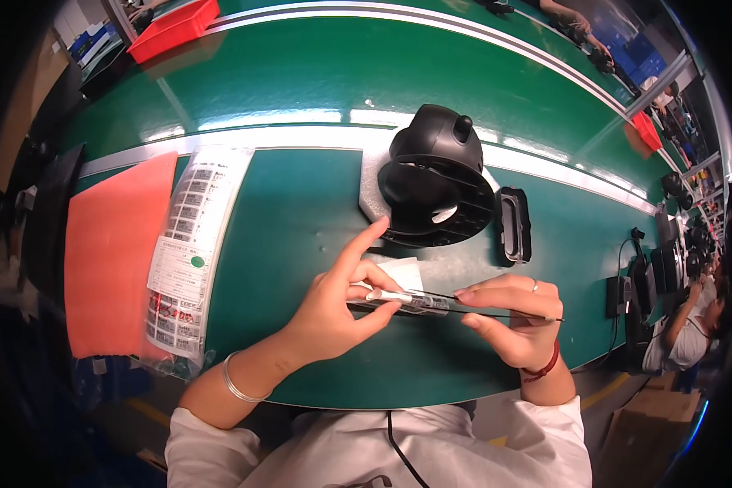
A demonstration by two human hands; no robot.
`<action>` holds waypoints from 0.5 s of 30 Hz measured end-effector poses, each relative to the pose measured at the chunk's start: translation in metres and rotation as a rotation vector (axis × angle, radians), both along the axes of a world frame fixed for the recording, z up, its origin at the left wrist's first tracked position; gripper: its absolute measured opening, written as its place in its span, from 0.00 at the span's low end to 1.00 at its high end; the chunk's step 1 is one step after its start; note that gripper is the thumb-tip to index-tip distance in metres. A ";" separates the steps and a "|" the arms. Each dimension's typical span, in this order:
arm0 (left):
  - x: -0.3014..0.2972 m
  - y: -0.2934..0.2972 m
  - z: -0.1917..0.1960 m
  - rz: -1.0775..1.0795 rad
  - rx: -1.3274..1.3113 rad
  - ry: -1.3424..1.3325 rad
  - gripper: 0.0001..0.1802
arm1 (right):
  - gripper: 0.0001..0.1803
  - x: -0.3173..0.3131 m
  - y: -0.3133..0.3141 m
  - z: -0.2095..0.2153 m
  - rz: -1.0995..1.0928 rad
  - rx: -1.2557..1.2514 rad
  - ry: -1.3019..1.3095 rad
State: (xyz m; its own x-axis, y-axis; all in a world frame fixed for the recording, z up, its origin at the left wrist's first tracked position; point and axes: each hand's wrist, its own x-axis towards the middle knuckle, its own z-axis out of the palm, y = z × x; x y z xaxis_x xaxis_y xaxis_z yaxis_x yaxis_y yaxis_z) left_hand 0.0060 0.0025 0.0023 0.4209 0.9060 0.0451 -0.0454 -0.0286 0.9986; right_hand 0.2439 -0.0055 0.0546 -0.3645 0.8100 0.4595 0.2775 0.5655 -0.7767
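Over a glossy green tabletop (301, 220), the left hand (342, 305) pinches one white-and-grey printed strip (419, 302) against thin black cord (464, 311), held by the right hand (516, 313); steady tension should help keep them aligned. Left of the grip: one orange-pink sheet (118, 260); beyond: one rounded black plastic housing (441, 175).

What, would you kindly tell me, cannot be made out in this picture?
Head view: part of the thin dark strand at the left hand, covered by its fingers.
Head view: smallest print on the label sheet, too small.
Head view: the red bin's far end, cut off by the upper edge.
Head view: what the right-side co-worker handles, blurred.
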 end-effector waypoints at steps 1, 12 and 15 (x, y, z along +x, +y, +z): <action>0.000 0.000 0.000 -0.005 0.015 0.000 0.48 | 0.11 -0.001 0.000 0.000 0.011 -0.011 -0.003; -0.002 0.007 -0.001 -0.008 0.029 0.074 0.49 | 0.17 0.000 0.002 -0.002 -0.026 0.418 -0.198; -0.006 0.010 -0.007 0.012 0.051 0.089 0.47 | 0.20 -0.004 0.004 -0.009 -0.048 0.552 -0.321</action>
